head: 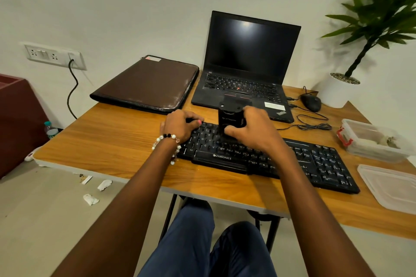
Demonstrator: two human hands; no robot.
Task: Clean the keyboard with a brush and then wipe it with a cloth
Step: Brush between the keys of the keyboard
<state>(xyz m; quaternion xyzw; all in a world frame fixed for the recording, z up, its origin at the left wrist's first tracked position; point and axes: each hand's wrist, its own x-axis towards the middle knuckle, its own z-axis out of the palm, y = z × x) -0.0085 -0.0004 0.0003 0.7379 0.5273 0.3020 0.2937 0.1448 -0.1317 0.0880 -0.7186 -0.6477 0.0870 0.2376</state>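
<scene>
Blue-trousered knees sit under the wooden surface point(126, 132). On it lies the flat black plastic keyboard point(292, 159), rigid and probably light, its keys loose. The left hand point(180, 125) curls over its far-left corner, steadying it. The right hand point(252, 129) grips a squat black brush block point(229, 117) upright on the keys.

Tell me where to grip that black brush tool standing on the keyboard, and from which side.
Grip the black brush tool round its blocky upright body, coming from the right, as the right hand does now. It stands upright on the keyboard with its wider cap on top, so the flat sides probably offer the steadiest hold. The left hand grips the keyboard's left end.
</scene>
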